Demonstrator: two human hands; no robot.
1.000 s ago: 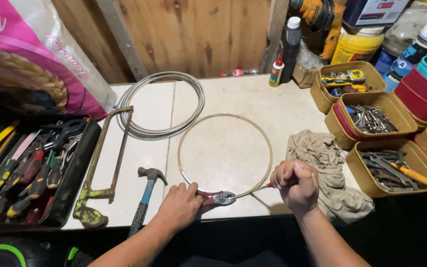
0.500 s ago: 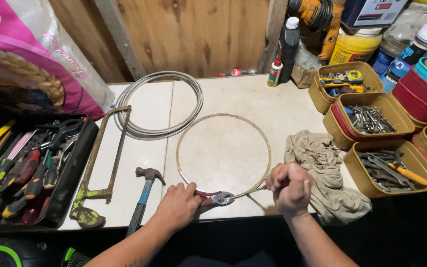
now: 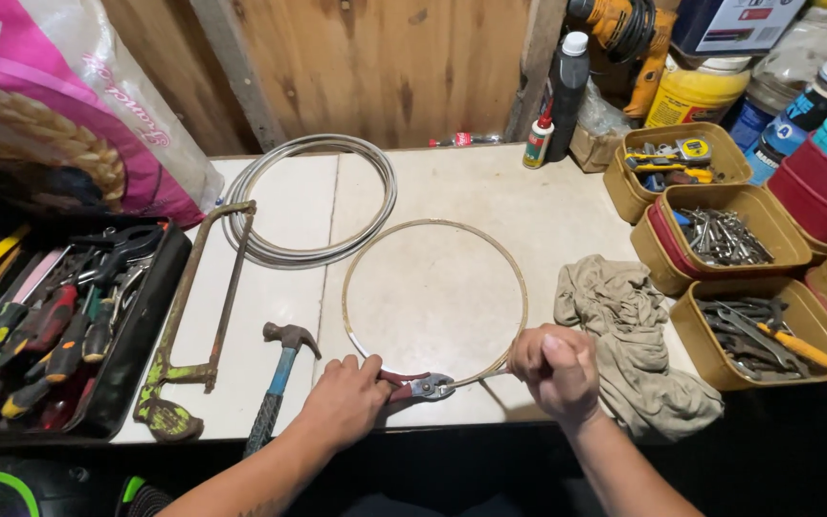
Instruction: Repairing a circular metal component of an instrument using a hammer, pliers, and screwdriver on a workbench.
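Observation:
A thin metal hoop [image 3: 433, 230] lies flat on the pale bench top [image 3: 547, 211]. My left hand [image 3: 342, 407] grips red-handled pliers [image 3: 415, 386], whose jaws clamp the hoop at its near edge. My right hand [image 3: 555, 371] is closed in a fist around the hoop's wire end just right of the pliers, beside a crumpled beige rag [image 3: 629, 330].
A hammer [image 3: 279, 383] and a rusty hacksaw [image 3: 193, 316] lie left of my hand. A coil of grey cable [image 3: 313, 196] sits behind the hoop. A black tray of screwdrivers [image 3: 50, 330] is at left. Tan bins of tools [image 3: 768, 330] line the right; bottles stand at the back.
The view has shifted slightly. Both hands stay at the hoop's near edge, the pliers still clamped and the right fist still on the wire.

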